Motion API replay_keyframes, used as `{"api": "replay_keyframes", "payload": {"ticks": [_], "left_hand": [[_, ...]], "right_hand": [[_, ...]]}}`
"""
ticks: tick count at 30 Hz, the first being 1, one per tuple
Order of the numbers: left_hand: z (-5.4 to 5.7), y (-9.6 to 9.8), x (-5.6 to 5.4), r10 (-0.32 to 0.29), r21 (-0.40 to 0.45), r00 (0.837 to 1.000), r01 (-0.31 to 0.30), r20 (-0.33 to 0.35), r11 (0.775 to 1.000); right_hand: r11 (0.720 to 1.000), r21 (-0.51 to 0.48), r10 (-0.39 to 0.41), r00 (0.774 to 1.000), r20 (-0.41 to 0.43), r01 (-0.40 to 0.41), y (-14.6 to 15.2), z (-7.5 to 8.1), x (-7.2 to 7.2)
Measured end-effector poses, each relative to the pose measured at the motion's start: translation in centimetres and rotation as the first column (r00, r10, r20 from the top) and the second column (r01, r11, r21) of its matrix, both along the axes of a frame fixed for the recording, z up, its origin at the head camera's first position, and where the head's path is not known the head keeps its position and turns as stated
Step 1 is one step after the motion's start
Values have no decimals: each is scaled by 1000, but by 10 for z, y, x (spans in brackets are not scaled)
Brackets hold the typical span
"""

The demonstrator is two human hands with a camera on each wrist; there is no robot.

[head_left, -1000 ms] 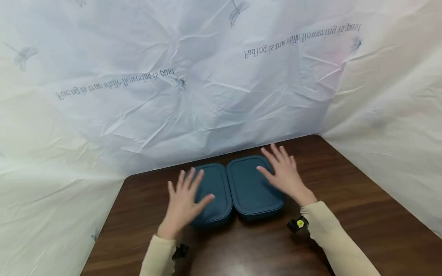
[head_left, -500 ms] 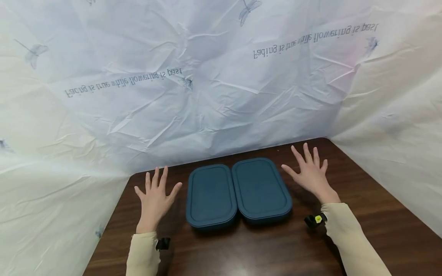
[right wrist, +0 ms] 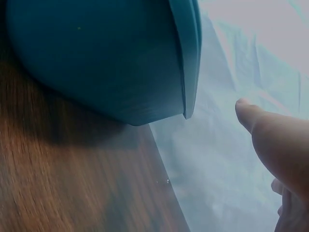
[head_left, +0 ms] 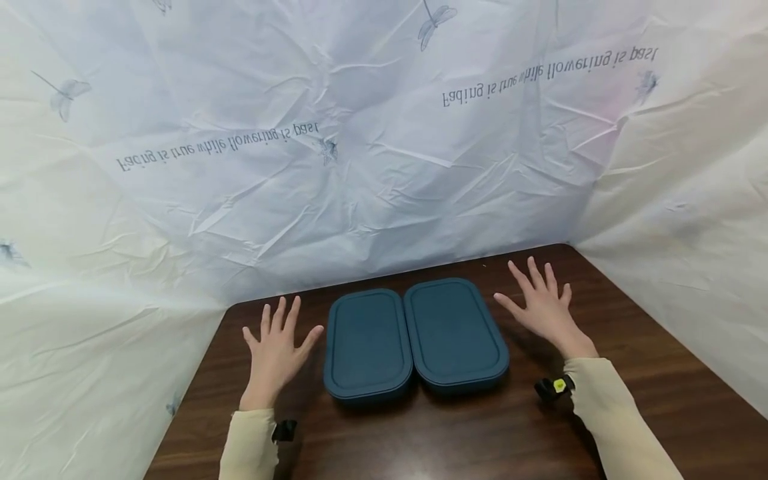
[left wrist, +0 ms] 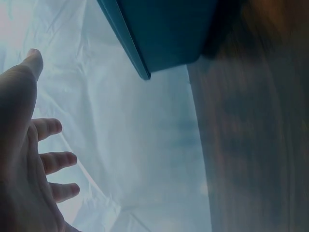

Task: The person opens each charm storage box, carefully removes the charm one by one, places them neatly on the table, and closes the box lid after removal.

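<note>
Two dark blue lidded boxes with rounded corners lie side by side on the table, the left box (head_left: 368,343) and the right box (head_left: 456,332). Their long inner edges almost meet. My left hand (head_left: 276,357) is spread beside the left box, its thumb pointing toward that box's edge. On the other side my right hand (head_left: 545,308) is spread, thumb toward the right box. Neither hand holds anything. The left wrist view shows the side wall of a box (left wrist: 164,34) apart from the fingers (left wrist: 58,162). A box (right wrist: 111,63) also fills the upper left of the right wrist view.
The dark wood-grain table (head_left: 384,440) ends at a far edge close behind the boxes. A wrinkled white sheet (head_left: 372,167) with printed words and dragonflies hangs behind and along both sides. Each wrist carries a black band, the right band (head_left: 553,387) with a yellow mark.
Both hands have moved outward from above the boxes to either side of them, leaving both lids fully in sight. In the last half second they have barely shifted. The head view has turned slightly.
</note>
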State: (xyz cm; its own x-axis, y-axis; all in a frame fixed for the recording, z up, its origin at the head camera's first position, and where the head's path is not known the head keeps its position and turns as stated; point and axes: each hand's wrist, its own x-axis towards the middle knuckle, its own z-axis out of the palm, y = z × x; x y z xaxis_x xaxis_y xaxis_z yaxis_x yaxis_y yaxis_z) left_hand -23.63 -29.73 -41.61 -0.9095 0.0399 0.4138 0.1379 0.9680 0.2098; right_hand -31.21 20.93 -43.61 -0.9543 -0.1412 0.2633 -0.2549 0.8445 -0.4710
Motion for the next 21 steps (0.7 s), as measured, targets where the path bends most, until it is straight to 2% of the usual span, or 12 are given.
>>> {"api": "replay_keyframes", "payload": {"ticks": [4, 7, 11, 16, 21], "left_hand": [[3, 13, 3, -68, -4, 997, 68, -40, 998], [8, 30, 6, -139, -27, 988, 137, -71, 990], [16, 55, 11, -228, -77, 973, 224, -46, 971], [17, 85, 16, -327, -148, 945, 322, -9, 935], [10, 109, 16, -424, -244, 906, 414, 12, 877]], "right_hand": [[999, -16, 31, 999, 28, -31, 1, -1, -5], [997, -51, 63, 997, 36, -61, 1, 0, -8], [986, -114, 123, 992, 13, -121, -1, 9, -14], [967, -151, 211, 977, 13, -207, -9, 21, -31], [950, -135, 287, 958, 30, -280, -17, 22, -46]]}}
